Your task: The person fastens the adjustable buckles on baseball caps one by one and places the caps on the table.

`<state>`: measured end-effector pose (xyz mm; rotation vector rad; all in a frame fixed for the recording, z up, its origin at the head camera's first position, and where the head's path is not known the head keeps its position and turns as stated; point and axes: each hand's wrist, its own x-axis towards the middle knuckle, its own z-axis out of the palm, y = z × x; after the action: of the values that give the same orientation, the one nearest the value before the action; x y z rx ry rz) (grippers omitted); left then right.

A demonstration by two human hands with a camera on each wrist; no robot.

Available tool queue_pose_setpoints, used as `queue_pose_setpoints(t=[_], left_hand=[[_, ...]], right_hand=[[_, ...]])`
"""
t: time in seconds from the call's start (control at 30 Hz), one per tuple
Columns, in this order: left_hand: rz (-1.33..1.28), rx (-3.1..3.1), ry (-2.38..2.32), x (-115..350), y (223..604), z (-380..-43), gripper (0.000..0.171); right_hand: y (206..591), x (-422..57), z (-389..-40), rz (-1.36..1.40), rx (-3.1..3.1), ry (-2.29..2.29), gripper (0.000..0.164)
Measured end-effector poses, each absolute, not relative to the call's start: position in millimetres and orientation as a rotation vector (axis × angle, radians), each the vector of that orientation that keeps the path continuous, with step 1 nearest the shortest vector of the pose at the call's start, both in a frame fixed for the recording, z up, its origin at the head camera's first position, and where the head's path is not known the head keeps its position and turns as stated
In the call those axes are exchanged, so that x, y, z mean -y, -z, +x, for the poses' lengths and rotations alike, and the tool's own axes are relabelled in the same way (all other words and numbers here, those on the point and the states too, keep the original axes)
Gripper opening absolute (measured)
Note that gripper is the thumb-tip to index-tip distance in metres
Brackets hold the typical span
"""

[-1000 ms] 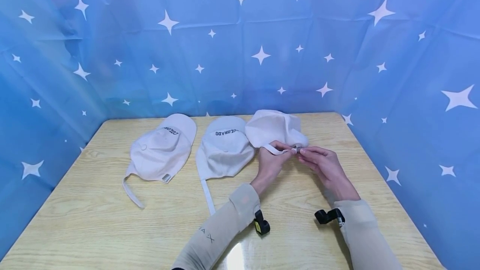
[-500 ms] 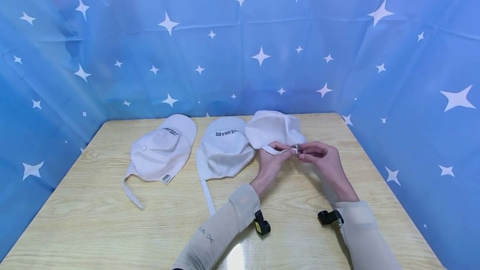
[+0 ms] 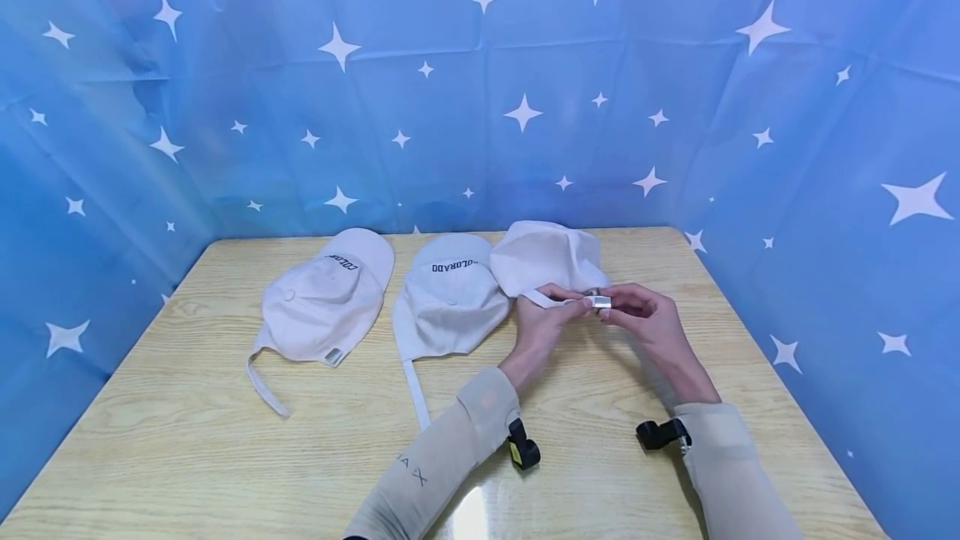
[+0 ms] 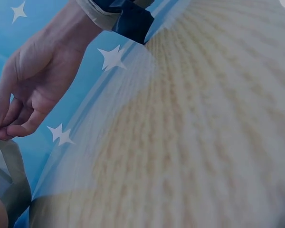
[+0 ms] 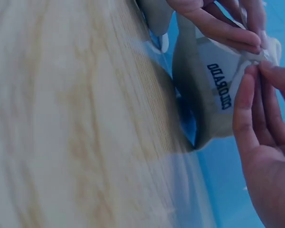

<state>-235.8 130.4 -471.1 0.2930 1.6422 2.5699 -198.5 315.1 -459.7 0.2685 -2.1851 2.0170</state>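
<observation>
A white cap (image 3: 543, 255) stands at the back right, its rear toward me, with the word COLORADO showing through its back opening in the right wrist view. My left hand (image 3: 540, 327) pinches the cap's strap (image 3: 542, 299) between thumb and fingers. At the strap's end a silver metal buckle (image 3: 601, 302) faces up. My right hand (image 3: 656, 332) pinches the buckle's right side with thumb and fingertips. Both hands' fingertips meet at the buckle, as the right hand (image 5: 266, 137) and left hand (image 5: 223, 26) also show in the right wrist view.
Two more white caps lie to the left: a middle cap (image 3: 452, 298) touching the held one, and a far-left cap (image 3: 322, 298). Their loose straps trail toward me on the wooden table (image 3: 225, 457). A blue star-patterned cloth (image 3: 450, 90) hangs behind and at the sides.
My right fingers have shifted their grip at the strap's end, and the silver buckle has turned so its shiny face shows. My left hand and the other caps have stayed in place.
</observation>
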Motion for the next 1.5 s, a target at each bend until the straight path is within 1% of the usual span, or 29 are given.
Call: queue_pose_setpoints(t=[0.17, 0.3, 0.57, 0.9, 1.07, 1.33, 1.5], left_hand=[[0.296, -1.685, -2.543, -129.6, 469.9, -237.0, 0.011], [0.325, -1.746, -2.510, -128.9, 469.3, -238.3, 0.010], [0.314, -1.454, -2.605, -128.5, 469.6, -242.0, 0.011], [0.294, -1.455, -2.577, -129.0, 476.2, -240.8, 0.012], [0.311, -1.446, -2.540, -129.2, 478.0, -241.0, 0.013], [0.370, -1.463, -2.475, -126.6, 481.0, -243.6, 0.017], [0.389, -1.412, -2.472, -123.6, 481.6, -244.0, 0.008]], right_hand=[[460.9, -313.9, -199.6, 0.316, 2.165, -2.063, 0.029], [460.0, -311.8, -200.9, 0.283, 2.210, -2.008, 0.029], [458.8, -310.6, -201.9, 0.219, 2.186, -2.031, 0.027], [463.3, -309.8, -197.9, 0.145, 2.155, -2.097, 0.026], [466.6, -308.7, -199.0, 0.179, 2.031, -2.283, 0.024], [469.6, -309.4, -199.6, 0.178, 1.852, -2.533, 0.029], [469.5, -310.6, -198.4, 0.172, 1.831, -2.549, 0.030]])
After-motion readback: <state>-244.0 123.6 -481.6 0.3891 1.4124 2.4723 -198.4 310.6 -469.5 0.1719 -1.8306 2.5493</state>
